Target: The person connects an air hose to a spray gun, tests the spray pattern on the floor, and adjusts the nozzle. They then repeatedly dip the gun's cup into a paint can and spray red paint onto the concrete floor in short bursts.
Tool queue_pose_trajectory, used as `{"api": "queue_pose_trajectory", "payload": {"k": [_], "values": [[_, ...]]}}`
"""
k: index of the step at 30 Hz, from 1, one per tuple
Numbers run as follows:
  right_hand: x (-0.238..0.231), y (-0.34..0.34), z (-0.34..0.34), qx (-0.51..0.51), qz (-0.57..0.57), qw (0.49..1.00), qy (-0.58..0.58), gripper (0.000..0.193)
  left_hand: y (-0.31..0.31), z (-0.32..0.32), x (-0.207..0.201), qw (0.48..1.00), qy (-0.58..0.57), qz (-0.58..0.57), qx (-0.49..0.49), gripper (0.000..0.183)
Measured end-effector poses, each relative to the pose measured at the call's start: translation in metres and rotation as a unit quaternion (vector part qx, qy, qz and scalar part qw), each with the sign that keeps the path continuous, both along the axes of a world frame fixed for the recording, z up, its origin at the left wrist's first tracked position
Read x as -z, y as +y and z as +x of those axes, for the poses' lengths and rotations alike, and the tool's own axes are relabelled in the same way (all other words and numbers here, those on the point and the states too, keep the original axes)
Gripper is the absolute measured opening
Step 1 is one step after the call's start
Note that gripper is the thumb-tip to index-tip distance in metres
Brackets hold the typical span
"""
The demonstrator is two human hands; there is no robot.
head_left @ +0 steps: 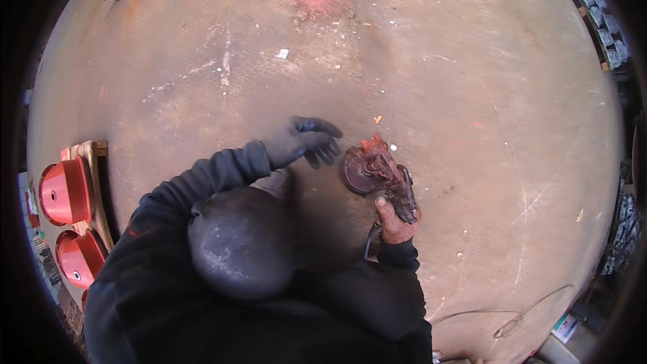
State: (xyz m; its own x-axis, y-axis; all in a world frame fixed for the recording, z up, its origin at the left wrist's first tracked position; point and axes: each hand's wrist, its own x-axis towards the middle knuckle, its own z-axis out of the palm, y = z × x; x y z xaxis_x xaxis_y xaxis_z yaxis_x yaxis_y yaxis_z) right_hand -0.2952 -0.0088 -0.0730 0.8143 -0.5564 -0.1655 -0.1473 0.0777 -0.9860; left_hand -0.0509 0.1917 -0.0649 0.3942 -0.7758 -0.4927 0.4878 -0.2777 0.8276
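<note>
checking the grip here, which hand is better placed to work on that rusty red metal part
Left. The right hand already holds the rusty red metal part from below, so it is busy, while the gloved left hand hangs open just beside it.

Worn, scuffed brown concrete floor (438,81) with white scratches, pink light glare at top; red metal drum-shaped parts (65,192) on wooden pallet (96,182) at left edge.

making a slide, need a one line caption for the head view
Right hand holds a rusty red metal part above a concrete floor; gloved left hand open beside it.
</note>
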Motion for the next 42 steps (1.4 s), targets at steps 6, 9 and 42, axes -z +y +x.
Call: {"api": "queue_pose_trajectory", "payload": {"k": [6,9,42], "values": [[-0.015,-0.017,0.000,0.005,0.023,0.999,-0.035,0.073,-0.007,0.013,-0.018,0.998,-0.015,-0.058,-0.009,0.043],[-0.019,-0.020,-0.001,-0.009,0.021,0.999,-0.048,0.073,-0.018,0.013,-0.029,0.996,-0.049,-0.069,0.005,0.046],[-0.010,-0.111,-0.039,0.077,0.234,0.896,-0.369,0.090,-0.149,-0.059,-0.131,0.903,-0.150,-0.189,0.355,0.077]]}}
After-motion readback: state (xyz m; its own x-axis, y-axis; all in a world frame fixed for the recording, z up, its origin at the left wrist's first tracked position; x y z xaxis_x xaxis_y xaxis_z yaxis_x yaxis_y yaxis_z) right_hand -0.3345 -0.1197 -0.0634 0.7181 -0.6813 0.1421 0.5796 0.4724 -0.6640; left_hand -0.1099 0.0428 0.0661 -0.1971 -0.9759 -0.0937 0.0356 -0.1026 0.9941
